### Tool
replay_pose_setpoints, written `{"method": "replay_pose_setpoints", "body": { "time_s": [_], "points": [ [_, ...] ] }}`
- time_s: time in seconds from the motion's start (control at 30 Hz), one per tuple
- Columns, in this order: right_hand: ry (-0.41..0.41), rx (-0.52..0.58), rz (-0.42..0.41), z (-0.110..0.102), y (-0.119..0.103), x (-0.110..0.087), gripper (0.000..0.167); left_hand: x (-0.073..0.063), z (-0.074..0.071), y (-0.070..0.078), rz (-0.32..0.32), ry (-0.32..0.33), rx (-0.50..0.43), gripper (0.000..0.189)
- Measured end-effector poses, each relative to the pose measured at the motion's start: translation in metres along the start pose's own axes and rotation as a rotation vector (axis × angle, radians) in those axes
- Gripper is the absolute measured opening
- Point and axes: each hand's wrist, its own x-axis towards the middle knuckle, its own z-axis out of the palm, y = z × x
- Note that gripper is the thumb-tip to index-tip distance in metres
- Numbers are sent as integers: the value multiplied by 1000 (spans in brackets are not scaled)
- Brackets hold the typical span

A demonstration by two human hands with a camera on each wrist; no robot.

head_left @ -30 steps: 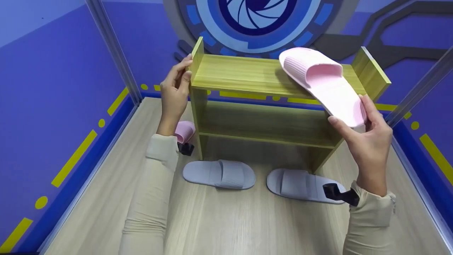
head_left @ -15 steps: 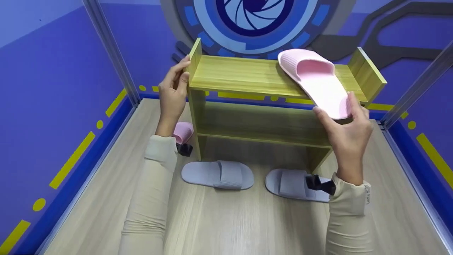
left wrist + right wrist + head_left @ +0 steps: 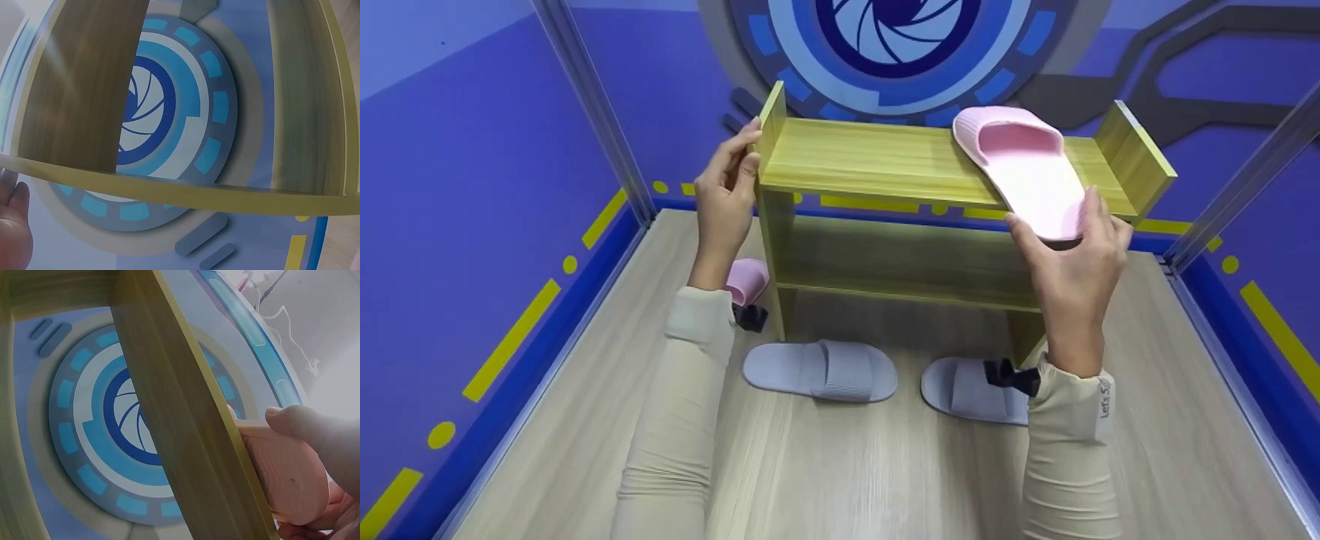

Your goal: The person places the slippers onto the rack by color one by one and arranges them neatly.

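A pink slide slipper (image 3: 1027, 176) lies toe-back over the top board of a wooden shoe rack (image 3: 870, 154), near its right side. Its heel juts past the board's front edge. My right hand (image 3: 1076, 270) grips that heel, thumb at the left side and fingers at the right. From below, the right wrist view shows the slipper's sole (image 3: 287, 475) overhanging the board, with the thumb above it. My left hand (image 3: 727, 187) touches the rack's left side panel from outside with fingertips and thumb. In the left wrist view, part of the left hand (image 3: 14, 230) appears beside the panel's edge.
Another pink slipper (image 3: 748, 280) stands on the floor left of the rack, partly hidden by my wrist. Two grey slippers lie in front: the left one (image 3: 821, 370) and the right one (image 3: 975, 390), partly covered by my right wrist camera. Blue walls surround the rack.
My right hand has moved left and slightly up with the pink slipper, turning it straighter to the rack, its heel nearer the board. The left hand stays at the side panel.
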Motion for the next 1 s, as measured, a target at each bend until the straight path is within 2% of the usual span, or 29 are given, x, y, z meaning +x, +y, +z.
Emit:
{"method": "replay_pose_setpoints", "body": {
  "time_s": [0.1,0.3,0.37,0.53,0.67,1.0],
  "points": [
    [1,-22,1,3,-3,1,90,-1,1,9,-13,-1,-1,29],
    [50,-41,-82,12,-6,1,88,-3,1,24,-20,4,-20,26],
    [62,-47,-109,14,-6,0,87,-3,1,24,-21,5,-17,26],
    [68,-72,-135,16,-7,-1,85,-1,1,8,-12,3,-11,28],
    [25,-90,-97,16,-9,-1,88,0,1,-1,1,4,-14,29],
    [-183,-42,101,-2,-11,2,85,0,-1,-2,27,-3,6,29]
  ]
}}
